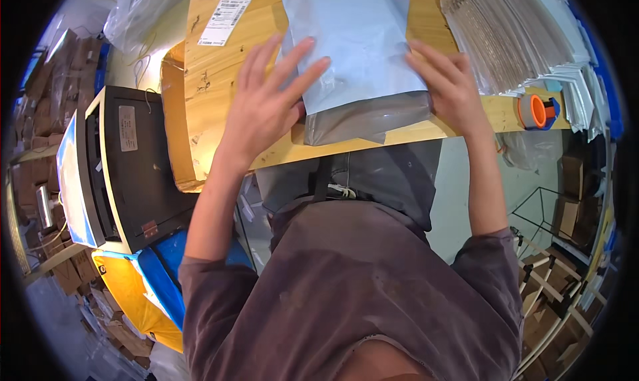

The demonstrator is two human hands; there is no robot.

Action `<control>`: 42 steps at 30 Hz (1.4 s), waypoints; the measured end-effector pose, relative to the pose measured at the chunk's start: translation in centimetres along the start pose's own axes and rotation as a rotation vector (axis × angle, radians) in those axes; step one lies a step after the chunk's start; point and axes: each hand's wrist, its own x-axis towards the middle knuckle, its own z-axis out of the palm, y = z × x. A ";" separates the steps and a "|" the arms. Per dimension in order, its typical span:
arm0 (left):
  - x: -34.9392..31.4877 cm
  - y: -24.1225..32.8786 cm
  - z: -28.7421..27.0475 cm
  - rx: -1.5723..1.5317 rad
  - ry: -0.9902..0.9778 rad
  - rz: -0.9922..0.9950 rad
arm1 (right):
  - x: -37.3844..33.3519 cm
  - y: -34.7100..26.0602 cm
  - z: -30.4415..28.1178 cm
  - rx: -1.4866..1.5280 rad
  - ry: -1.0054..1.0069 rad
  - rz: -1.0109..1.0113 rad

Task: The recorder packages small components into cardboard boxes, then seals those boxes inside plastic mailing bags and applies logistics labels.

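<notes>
A pale bluish-white plastic mailing bag (359, 55) lies on the wooden table. Its near end shows a shiny grey plastic part (369, 118) that reaches close to the table's front edge. My left hand (266, 101) is open over the bag's left side, fingers spread and fingertips on the white plastic; its thumb is partly tucked by the grey part. At the right edge my right hand (449, 88) rests with fingers stretched toward the bag, touching its side. Whether anything is inside the bag cannot be made out.
A printed white label (225, 20) lies at the table's (219, 115) far left. Stacked grey and white mailers (512, 35) fill the right side, with an orange-cored tape roll (532, 111) nearby. A black cabinet-like box (150, 161) and a yellow-and-blue bag (136, 294) stand left.
</notes>
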 end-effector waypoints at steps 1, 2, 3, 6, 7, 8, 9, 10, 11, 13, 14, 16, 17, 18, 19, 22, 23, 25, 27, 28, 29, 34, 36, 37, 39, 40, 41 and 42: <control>0.8 -0.1 0.0 0.127 -0.059 0.151 | 0.2 0.1 0.2 -0.009 -0.106 -0.104; 1.4 -0.3 0.1 0.132 -0.049 0.156 | 0.1 0.3 0.2 -0.017 -0.099 -0.109; 1.9 -0.5 0.2 0.146 -0.079 0.235 | -0.2 0.5 0.3 0.007 -0.118 -0.118; 2.9 -0.9 0.5 0.183 -0.177 0.466 | -0.9 1.1 0.6 0.087 -0.183 -0.142; 3.0 -1.1 0.6 0.185 -0.175 0.471 | -0.8 1.2 0.7 0.083 -0.180 -0.142; 2.8 -1.5 0.7 0.163 -0.168 0.450 | -0.7 1.2 0.8 0.104 -0.168 -0.115; 2.5 -1.9 0.8 0.141 -0.162 0.429 | -0.6 1.2 0.9 0.126 -0.158 -0.088; 2.2 -2.1 0.9 0.118 -0.157 0.408 | -0.5 1.1 1.0 0.148 -0.148 -0.061; 1.9 -2.2 1.1 0.094 -0.153 0.385 | -0.6 1.1 1.2 0.172 -0.139 -0.033; 2.1 -2.0 1.2 0.055 -0.136 0.398 | -0.4 1.4 1.3 0.191 -0.140 -0.025; 2.2 -1.7 1.3 0.014 -0.123 0.407 | -0.3 1.5 1.4 0.214 -0.143 -0.018; 2.3 -1.6 1.4 -0.066 -0.094 0.423 | -0.1 1.7 1.6 0.261 -0.152 -0.004; 2.2 -1.8 1.5 -0.063 -0.091 0.421 | 0.1 1.7 1.8 0.260 -0.152 -0.009; 2.1 -2.0 1.7 -0.140 -0.072 0.380 | 0.3 1.8 1.9 0.307 -0.145 0.029; 2.1 -2.3 1.8 -0.216 -0.052 0.340 | 0.5 1.8 1.9 0.353 -0.138 0.068; 2.3 -2.9 2.1 -0.359 -0.006 0.266 | 1.3 1.8 2.3 0.442 -0.114 0.139; 2.5 -3.0 2.1 -0.439 -0.011 0.118 | 1.7 1.8 2.6 0.446 -0.106 0.228; 3.2 -3.1 2.1 -0.591 -0.018 -0.178 | 2.8 1.5 3.5 0.455 -0.088 0.405; 4.3 -3.3 2.2 -0.659 -0.010 -0.318 | 4.1 1.3 4.2 0.456 -0.068 0.483; 5.2 -3.5 2.6 -0.701 -0.064 -0.502 | 4.8 1.1 4.6 0.436 -0.096 0.594; 6.1 -3.8 2.9 -0.737 -0.117 -0.690 | 5.5 0.9 5.0 0.419 -0.123 0.702; 8.6 -4.7 1.8 -0.608 -0.320 -0.969 | 7.8 1.2 4.5 0.205 -0.279 0.912; 9.2 -4.8 1.2 -0.415 -0.425 -0.876 | 8.1 1.2 3.9 0.023 -0.388 0.917; 9.5 -4.7 1.3 -0.410 -0.413 -0.876 | 8.5 0.9 4.1 0.023 -0.379 0.907; 10.3 -3.6 2.2 -0.270 -0.007 -0.405 | 9.3 -0.6 4.7 -0.022 -0.095 0.494; 10.6 -3.0 2.9 -0.196 0.186 -0.166 | 9.4 -1.4 5.0 -0.044 0.043 0.289; 10.7 -2.6 3.4 -0.119 0.374 0.075 | 9.4 -1.8 5.2 -0.067 0.179 0.082; 10.5 -2.3 4.1 -0.120 0.374 0.080 | 9.0 -2.0 5.2 -0.070 0.182 0.085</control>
